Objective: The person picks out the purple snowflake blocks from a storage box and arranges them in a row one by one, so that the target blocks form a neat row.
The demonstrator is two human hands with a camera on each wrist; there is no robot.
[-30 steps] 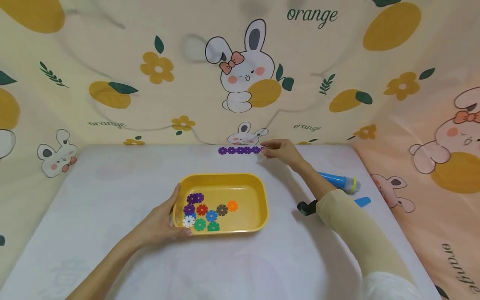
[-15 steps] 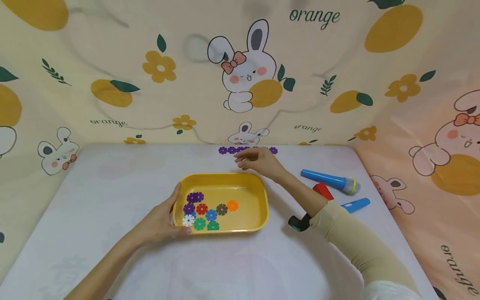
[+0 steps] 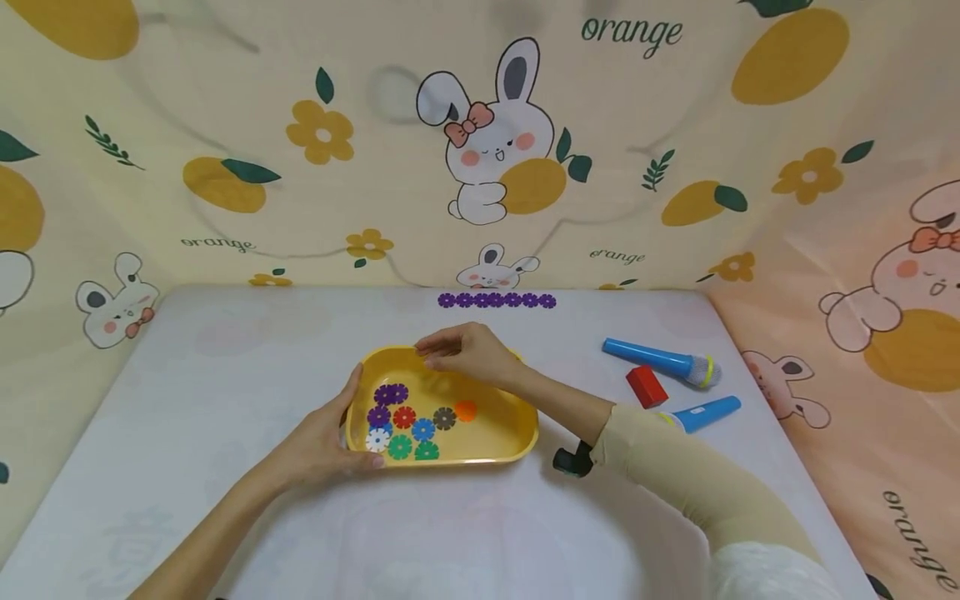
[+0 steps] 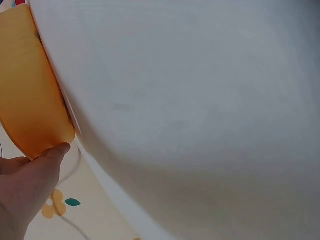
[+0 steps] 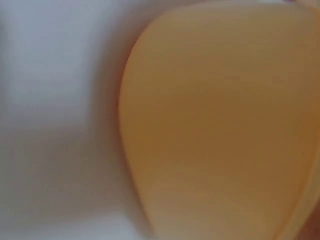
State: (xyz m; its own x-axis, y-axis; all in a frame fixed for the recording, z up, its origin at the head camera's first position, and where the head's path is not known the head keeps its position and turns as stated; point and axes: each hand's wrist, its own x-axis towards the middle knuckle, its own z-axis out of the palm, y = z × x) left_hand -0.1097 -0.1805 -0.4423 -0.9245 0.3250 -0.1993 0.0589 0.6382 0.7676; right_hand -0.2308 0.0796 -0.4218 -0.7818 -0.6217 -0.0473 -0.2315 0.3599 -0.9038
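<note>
My left hand (image 3: 318, 446) grips the left end of a yellow tray (image 3: 517, 417), thumb at the near rim and fingers around the far side; the left wrist view shows this hand (image 4: 32, 182) on the tray's outer wall (image 4: 35, 85). Inside lie notched plastic snowflake discs: purple (image 3: 378, 417), red (image 3: 404, 417), white (image 3: 377, 440), green (image 3: 400, 447), blue (image 3: 423, 430), brown (image 3: 444, 418) and orange (image 3: 466, 411). Over the tray's far rim hovers my right hand (image 3: 476, 354), fingers loosely bent with nothing visible between them. A row of purple discs (image 3: 497, 300) lies at the table's back edge.
To the right are two blue toy microphones (image 3: 660, 361), (image 3: 705, 413) with a red block (image 3: 647, 387) between them. A black device (image 3: 573, 460) is at my right wrist. A printed cloth wall (image 3: 315, 192) rises behind the white table (image 3: 225, 375).
My right hand has left the right end of the purple row and come left and nearer, over the tray. The row now shows in full. My left hand keeps its grip on the tray.
</note>
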